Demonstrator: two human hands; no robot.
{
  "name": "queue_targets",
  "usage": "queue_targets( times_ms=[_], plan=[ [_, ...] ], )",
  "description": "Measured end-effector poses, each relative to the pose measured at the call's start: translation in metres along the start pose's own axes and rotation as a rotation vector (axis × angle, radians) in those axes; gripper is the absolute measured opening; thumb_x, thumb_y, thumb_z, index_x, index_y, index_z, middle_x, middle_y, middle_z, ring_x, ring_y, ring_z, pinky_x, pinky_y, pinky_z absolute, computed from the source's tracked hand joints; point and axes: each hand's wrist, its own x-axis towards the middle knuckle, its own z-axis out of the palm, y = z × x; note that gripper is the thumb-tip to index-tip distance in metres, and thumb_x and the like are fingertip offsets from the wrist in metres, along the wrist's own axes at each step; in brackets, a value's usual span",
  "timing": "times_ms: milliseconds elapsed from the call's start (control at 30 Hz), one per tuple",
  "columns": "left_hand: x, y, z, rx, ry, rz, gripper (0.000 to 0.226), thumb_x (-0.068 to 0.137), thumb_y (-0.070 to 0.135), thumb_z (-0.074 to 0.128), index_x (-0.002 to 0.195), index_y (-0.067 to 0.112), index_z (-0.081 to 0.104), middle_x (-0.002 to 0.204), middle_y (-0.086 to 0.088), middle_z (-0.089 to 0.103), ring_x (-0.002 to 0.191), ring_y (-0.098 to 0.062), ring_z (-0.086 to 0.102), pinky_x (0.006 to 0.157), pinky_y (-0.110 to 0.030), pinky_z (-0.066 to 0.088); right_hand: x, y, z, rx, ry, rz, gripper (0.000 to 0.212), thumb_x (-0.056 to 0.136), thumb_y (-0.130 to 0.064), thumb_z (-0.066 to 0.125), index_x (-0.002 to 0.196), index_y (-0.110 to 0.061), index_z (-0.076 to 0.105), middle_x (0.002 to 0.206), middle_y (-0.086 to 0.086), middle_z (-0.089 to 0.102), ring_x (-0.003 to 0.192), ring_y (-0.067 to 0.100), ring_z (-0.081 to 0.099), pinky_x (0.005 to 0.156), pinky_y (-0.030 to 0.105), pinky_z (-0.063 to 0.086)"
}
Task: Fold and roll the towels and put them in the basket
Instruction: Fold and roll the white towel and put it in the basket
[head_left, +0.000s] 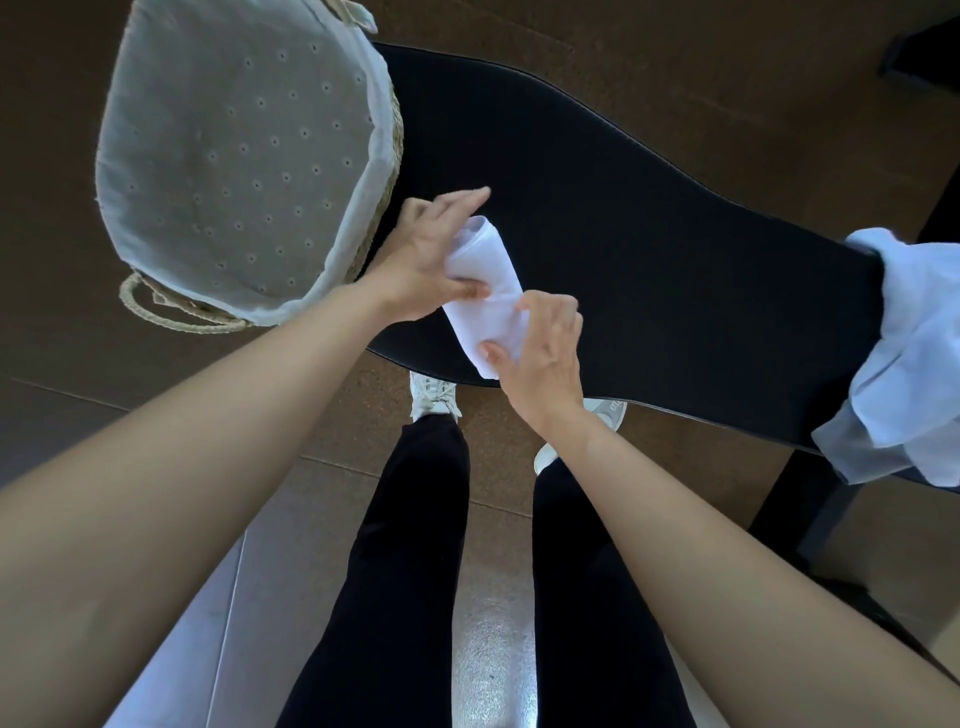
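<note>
Looking down in the head view, a rolled white towel (480, 291) lies slantwise over the near left part of the black counter (649, 223), just right of the basket; whether it touches the counter or is lifted off it cannot be told. The left hand (423, 260) grips the roll's far end, thumb across the top and fingers (457, 200) curled behind it, the forefinger stretched straighter. The right hand (545, 358) clamps the near end, fingers bent over the cloth and thumb against its near side, so that end is mostly covered.

The woven basket (397, 130) stands at the counter's left end, lined with pale eyelet cloth that folds over the rim. Its far edge is cut off by the top of the frame, and one rope handle (166, 317) shows at the near side.

A heap of pale blue towels (909, 364) lies at the counter's right end, partly cut off by the frame edge; their number is unclear.
</note>
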Motion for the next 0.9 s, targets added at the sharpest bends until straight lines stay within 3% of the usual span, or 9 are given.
queue_targets(
  times_ms=[100, 233, 400, 533, 633, 733, 900],
  plan=[
    [0.007, 0.004, -0.013, 0.091, -0.179, 0.039, 0.103, 0.075, 0.031, 0.089, 0.156, 0.044, 0.027, 0.140, 0.018, 0.045, 0.130, -0.014, 0.029, 0.107, -0.038, 0.042, 0.002, 0.004, 0.000, 0.110, -0.073, 0.093, 0.062, 0.085, -0.032, 0.079, 0.131, -0.023, 0.039, 0.127, -0.004, 0.040, 0.116, 0.016, 0.038, 0.085, 0.034, 0.047],
    [0.007, 0.002, -0.021, 0.233, -0.205, -0.028, 0.079, 0.065, 0.045, 0.091, 0.132, 0.040, 0.049, 0.117, 0.011, 0.050, 0.118, -0.016, 0.038, 0.093, -0.042, 0.051, 0.005, 0.004, -0.002, 0.132, -0.159, 0.124, 0.066, 0.085, -0.035, 0.080, 0.138, -0.022, 0.044, 0.124, -0.004, 0.045, 0.118, 0.016, 0.038, 0.092, 0.036, 0.048],
    [-0.011, 0.002, -0.018, -0.078, -0.152, -0.182, 0.053, 0.062, 0.040, 0.092, 0.104, 0.028, 0.063, 0.104, 0.003, 0.065, 0.100, -0.018, 0.064, 0.083, -0.043, 0.058, 0.012, 0.004, -0.018, 0.231, -0.241, 0.176, 0.046, 0.077, -0.034, 0.081, 0.110, -0.022, 0.053, 0.108, -0.004, 0.056, 0.104, 0.021, 0.056, 0.083, 0.043, 0.058],
    [-0.036, 0.010, -0.018, -0.308, -0.058, -0.244, 0.058, 0.066, 0.049, 0.091, 0.110, 0.022, 0.065, 0.106, -0.006, 0.069, 0.098, -0.018, 0.066, 0.086, -0.038, 0.055, 0.005, -0.001, -0.041, 0.414, -0.298, 0.228, 0.037, 0.081, -0.029, 0.079, 0.108, -0.024, 0.054, 0.107, -0.003, 0.062, 0.097, 0.018, 0.065, 0.076, 0.039, 0.062],
    [-0.057, 0.021, -0.038, -0.440, 0.012, -0.260, 0.053, 0.078, 0.036, 0.089, 0.124, 0.029, 0.064, 0.111, 0.008, 0.071, 0.105, -0.008, 0.067, 0.095, -0.031, 0.056, -0.004, -0.014, -0.055, 0.535, -0.318, 0.216, 0.038, 0.081, -0.028, 0.082, 0.110, -0.022, 0.058, 0.110, -0.001, 0.065, 0.099, 0.018, 0.068, 0.078, 0.043, 0.064],
    [-0.078, 0.027, -0.067, -0.548, 0.016, -0.245, 0.051, 0.081, 0.027, 0.088, 0.127, 0.031, 0.066, 0.109, 0.004, 0.076, 0.104, -0.010, 0.071, 0.098, -0.035, 0.056, -0.009, -0.036, -0.068, 0.618, -0.351, 0.209, 0.037, 0.083, -0.025, 0.083, 0.112, -0.020, 0.060, 0.112, 0.002, 0.067, 0.101, 0.020, 0.070, 0.077, 0.042, 0.064],
    [-0.106, 0.015, -0.126, -0.608, 0.138, -0.280, 0.048, 0.084, 0.028, 0.085, 0.128, 0.026, 0.068, 0.112, 0.003, 0.077, 0.105, -0.013, 0.073, 0.089, -0.036, 0.058, 0.001, -0.098, -0.078, 0.619, -0.412, 0.069, 0.044, 0.083, -0.028, 0.082, 0.120, -0.029, 0.059, 0.113, 0.000, 0.070, 0.105, 0.020, 0.069, 0.083, 0.037, 0.061]
  ],
)
